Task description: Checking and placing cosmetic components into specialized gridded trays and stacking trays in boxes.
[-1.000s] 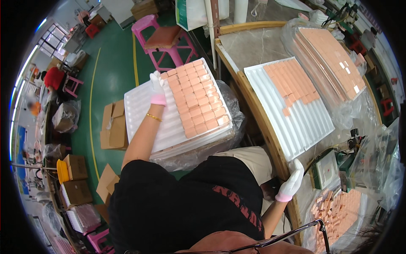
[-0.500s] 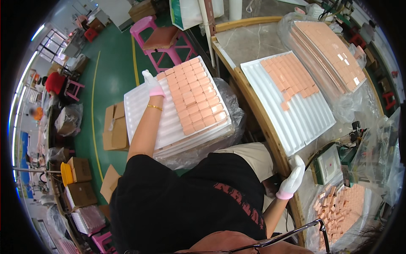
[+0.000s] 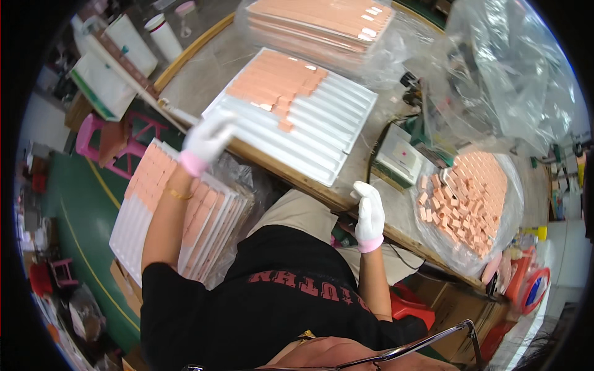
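My left hand, in a white glove with a pink cuff, is raised between the stacked trays and the table edge; its fingers are smeared by motion. On the table, close beyond it, lies a white ridged tray, partly covered with rows of small peach blocks. My right hand, gloved the same way, is held up at the table's front edge with its fingers stretched out and nothing visible in them. To the left, partly behind my left forearm, stands a stack of white trays bearing more peach pieces.
A heap of loose peach blocks lies on clear plastic at the right, near a small green-and-white machine. Stacked filled trays wrapped in plastic stand at the back. A pink stool is on the far left.
The view has swung to the right. My left hand has left the stacked tray and moved to the worktable's edge. My right hand stays by the table's front edge.
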A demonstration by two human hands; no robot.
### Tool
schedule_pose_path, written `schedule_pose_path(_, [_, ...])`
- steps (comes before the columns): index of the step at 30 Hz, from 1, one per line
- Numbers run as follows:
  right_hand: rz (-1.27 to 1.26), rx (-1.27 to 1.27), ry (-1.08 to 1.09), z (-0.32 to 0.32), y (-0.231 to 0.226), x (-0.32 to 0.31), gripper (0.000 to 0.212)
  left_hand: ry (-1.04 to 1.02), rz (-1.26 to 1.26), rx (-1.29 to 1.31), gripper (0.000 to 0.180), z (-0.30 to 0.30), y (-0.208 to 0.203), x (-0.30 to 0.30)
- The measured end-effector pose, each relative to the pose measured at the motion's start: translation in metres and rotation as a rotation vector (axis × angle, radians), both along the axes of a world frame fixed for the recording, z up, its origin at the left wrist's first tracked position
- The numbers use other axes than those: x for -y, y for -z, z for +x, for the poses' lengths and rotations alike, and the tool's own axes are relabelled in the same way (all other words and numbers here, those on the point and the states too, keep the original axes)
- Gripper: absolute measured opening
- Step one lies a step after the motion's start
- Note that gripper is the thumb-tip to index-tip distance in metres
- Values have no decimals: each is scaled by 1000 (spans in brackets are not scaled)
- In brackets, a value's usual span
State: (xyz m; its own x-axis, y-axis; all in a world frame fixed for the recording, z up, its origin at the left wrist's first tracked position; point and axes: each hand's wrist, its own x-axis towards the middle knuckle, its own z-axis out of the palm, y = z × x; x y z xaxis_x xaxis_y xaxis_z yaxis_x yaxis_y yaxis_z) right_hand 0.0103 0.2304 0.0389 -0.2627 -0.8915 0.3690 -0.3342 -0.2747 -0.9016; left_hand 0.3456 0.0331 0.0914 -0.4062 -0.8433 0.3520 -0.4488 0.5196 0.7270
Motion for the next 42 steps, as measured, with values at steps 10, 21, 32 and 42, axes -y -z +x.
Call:
schedule_pose_path(10, [-33,-539,628,-142,3,-30,22,353,-336,808,27,-102,49,79])
schedule_pose_path(21, [451,-1120,526,-201,5,4,33,443,-123,349,29,-162,35,60])
schedule_pose_path(32, [108,106,191,-98,-32,42,32,649,741,106,38,-302,28,-16])
schedule_pose_path(42, [50,-302,264,-105,-9,34,34,766,655,-14,63,-311,47,-37])
